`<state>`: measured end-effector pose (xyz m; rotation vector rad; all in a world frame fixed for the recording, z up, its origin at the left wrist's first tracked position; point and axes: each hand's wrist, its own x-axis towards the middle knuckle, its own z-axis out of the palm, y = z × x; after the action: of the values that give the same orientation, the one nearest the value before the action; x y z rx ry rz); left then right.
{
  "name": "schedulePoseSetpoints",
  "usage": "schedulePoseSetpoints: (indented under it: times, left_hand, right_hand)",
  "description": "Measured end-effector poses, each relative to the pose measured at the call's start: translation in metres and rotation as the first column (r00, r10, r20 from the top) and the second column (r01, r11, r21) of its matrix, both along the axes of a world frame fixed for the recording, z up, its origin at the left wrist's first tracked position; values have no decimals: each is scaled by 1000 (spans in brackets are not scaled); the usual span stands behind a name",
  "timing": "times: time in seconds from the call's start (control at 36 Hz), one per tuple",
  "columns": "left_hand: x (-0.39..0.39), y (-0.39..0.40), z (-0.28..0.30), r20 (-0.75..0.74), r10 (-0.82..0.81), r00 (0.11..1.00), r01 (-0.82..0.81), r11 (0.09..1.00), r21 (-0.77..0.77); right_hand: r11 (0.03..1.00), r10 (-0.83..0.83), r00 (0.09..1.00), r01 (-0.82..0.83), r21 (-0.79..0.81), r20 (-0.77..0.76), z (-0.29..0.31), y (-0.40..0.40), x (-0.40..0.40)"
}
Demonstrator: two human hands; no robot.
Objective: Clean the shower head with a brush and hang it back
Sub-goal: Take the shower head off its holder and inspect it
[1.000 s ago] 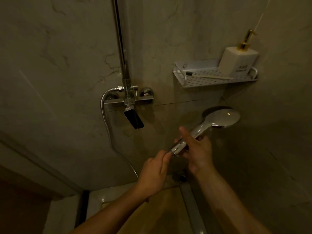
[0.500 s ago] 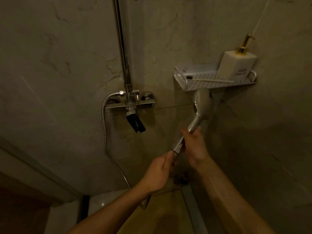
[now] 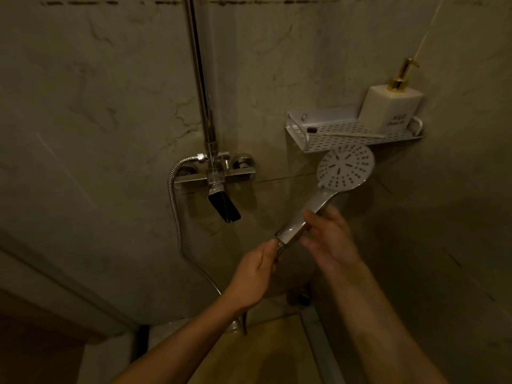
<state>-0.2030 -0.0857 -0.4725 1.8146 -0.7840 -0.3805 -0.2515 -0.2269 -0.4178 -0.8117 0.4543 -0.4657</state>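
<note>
The chrome shower head [image 3: 345, 168] is held up in front of the wall, its white nozzle face turned toward me. My right hand [image 3: 328, 239] grips the middle of its handle. My left hand [image 3: 256, 268] pinches the hose fitting at the handle's lower end. A thin white brush [image 3: 343, 133] with a dark head lies on the perforated wall shelf [image 3: 299, 138], just above the shower head. The metal hose [image 3: 174, 206] loops down from the tap to the handle.
A chrome mixer tap [image 3: 214, 178] with a dark spout sits on the wall, and a vertical riser pipe [image 3: 199, 73] rises from it. A white soap dispenser [image 3: 389, 108] with a gold pump stands on the shelf's right end. A drain [image 3: 297, 296] lies in the floor corner.
The shower head has turned in my hands: its back faced me a second ago, then its edge, and now the nozzle face points at me. It also rose toward the shelf.
</note>
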Motion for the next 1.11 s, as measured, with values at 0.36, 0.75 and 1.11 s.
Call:
schedulePoseSetpoints:
  times: [0.36,0.75,1.11]
  left_hand:
    - [-5,0,1,6,-58,998,58,996,68]
    - [-7,0,-3,9,-99,995,99,993,70]
    - [-7,-1,-6,-25,-56,998,56,998,-7]
  right_hand:
    - [960,-128,980,85,-268,-150,3,16,8]
    - [981,-177,979,168,-94,-97,6,13,12]
    - [822,213,860,-414,-391,-464,45,-24,-2]
